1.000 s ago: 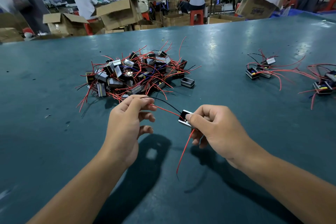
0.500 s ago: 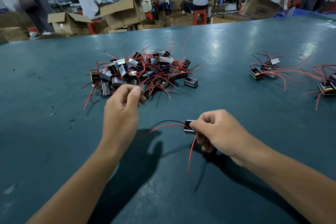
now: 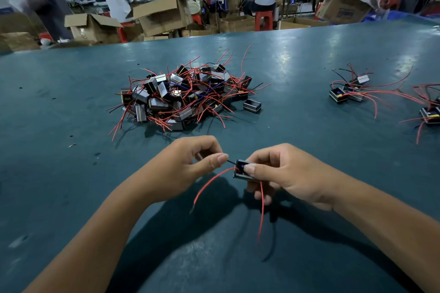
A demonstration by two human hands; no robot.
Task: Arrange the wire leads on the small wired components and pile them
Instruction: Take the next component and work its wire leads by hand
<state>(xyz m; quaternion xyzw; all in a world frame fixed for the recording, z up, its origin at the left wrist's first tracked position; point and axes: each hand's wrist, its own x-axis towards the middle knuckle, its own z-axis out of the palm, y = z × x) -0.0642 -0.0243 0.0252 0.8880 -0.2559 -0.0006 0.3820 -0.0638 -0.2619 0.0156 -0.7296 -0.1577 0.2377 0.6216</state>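
My right hand (image 3: 283,173) pinches a small black box component (image 3: 241,170) between thumb and fingers, just above the teal table (image 3: 71,185). Two red leads (image 3: 209,182) hang from the component toward me. My left hand (image 3: 190,166) pinches its short black lead (image 3: 231,162) right beside the component. A big tangled heap of the same components with red wires (image 3: 185,95) lies beyond my hands. A small pile with leads combed to the right (image 3: 350,89) lies at the right, with another (image 3: 431,112) at the right edge.
One lone component (image 3: 252,105) sits beside the heap's right side. Beyond the table's far edge stand open cardboard boxes (image 3: 162,14) and red stools (image 3: 263,20), with several people working at benches.
My left hand came back from the heap toward my right hand and now pinches the black lead close to the component. The red lead has dropped free.
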